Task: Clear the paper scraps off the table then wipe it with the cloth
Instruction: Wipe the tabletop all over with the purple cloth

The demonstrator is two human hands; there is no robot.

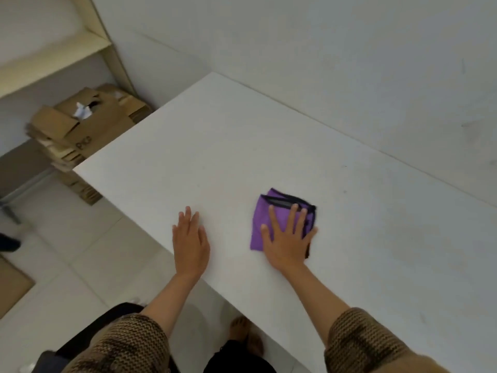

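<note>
— How is the light?
— Soft and even, rather flat. The white table [269, 146] shows no glare, and only a faint shadow hugs the right hand [286, 244] where it lies flat, fingers spread, on the purple cloth [259, 224].
— Sharpness?
— Poor overall. Both hands look slightly smeared, the left hand [191, 244] too. The cardboard boxes [80, 130] far left of the hands are blurrier.
— Distortion?
— Wide-angle bending: the table edges and wall lines splay outward toward the corners.
</note>
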